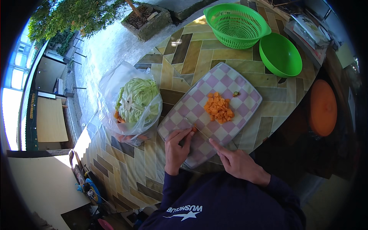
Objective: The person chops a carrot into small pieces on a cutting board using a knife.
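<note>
A cutting board [179, 115] with a pink and white checkered pattern lies on the table in front of me. My left hand [178, 146] pinches a small carrot piece [194, 129] at the board's near left part. Against that piece rests the thin blade of a knife [203, 133]. My right hand [240, 164] grips the knife, index finger stretched along it; the handle is hidden in the palm. Farther up the board sits a heap of chopped carrot [219, 107]. A greenish carrot end [236, 93] lies apart to its right.
Left of the board, a clear plastic bag [110, 83] holds a cabbage [138, 100] and some carrots [119, 117]. A green colander [237, 26] and a green bowl [280, 56] stand at the back right of the wood-patterned table [161, 169]. An orange stool [323, 107] is beyond the right edge.
</note>
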{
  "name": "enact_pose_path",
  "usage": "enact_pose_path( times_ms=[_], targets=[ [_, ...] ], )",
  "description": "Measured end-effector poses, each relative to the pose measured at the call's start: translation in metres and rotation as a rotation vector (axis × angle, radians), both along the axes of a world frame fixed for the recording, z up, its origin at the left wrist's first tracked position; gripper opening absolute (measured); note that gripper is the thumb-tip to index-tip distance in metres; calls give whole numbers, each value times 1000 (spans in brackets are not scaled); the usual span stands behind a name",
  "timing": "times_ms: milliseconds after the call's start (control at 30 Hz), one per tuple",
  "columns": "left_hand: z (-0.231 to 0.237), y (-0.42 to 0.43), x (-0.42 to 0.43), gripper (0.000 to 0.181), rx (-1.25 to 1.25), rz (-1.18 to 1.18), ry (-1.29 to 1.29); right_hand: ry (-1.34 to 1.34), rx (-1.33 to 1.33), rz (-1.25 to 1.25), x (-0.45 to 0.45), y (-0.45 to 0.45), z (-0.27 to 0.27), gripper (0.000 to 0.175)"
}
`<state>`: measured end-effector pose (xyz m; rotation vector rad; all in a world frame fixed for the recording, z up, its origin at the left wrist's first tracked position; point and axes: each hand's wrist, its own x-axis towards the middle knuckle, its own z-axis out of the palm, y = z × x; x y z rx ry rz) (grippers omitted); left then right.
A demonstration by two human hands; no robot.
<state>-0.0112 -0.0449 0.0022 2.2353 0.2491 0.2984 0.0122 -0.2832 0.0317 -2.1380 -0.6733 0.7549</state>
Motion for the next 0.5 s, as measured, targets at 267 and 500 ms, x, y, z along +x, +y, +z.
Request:
enact_pose_path(
  times_ms=[267,500],
  targets=[
    [-2,1,-1,16,8,-30,-54,-100,-45,-54,6,-15,3,62],
    [-12,-1,-1,15,38,-23,-115,-29,64,-114,5,-23,18,60]
  ],
)
